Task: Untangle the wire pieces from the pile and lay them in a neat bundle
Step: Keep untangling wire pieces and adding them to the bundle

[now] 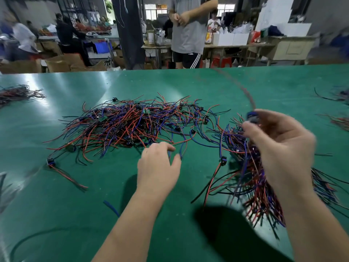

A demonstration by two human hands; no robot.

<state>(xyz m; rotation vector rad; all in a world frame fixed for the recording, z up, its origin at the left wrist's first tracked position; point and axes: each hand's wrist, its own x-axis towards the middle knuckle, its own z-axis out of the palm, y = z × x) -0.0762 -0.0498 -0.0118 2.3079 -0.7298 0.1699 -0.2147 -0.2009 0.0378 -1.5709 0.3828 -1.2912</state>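
Note:
A tangled pile of red, blue and black wire pieces with small dark connectors lies in the middle of the green table. My right hand grips a thick bundle of wire pieces that hangs down to the table at the right. Its fingertips also pinch a blurred dark connector, whose wire arcs up and away, blurred by motion. My left hand hovers at the pile's near edge with fingers loosely spread, next to a loose blue and red wire end. It holds nothing.
A single wire piece with a connector lies apart at the left. More wire heaps sit at the far left and right edge. A person stands beyond the table's far edge. A blue wire scrap lies near my left forearm.

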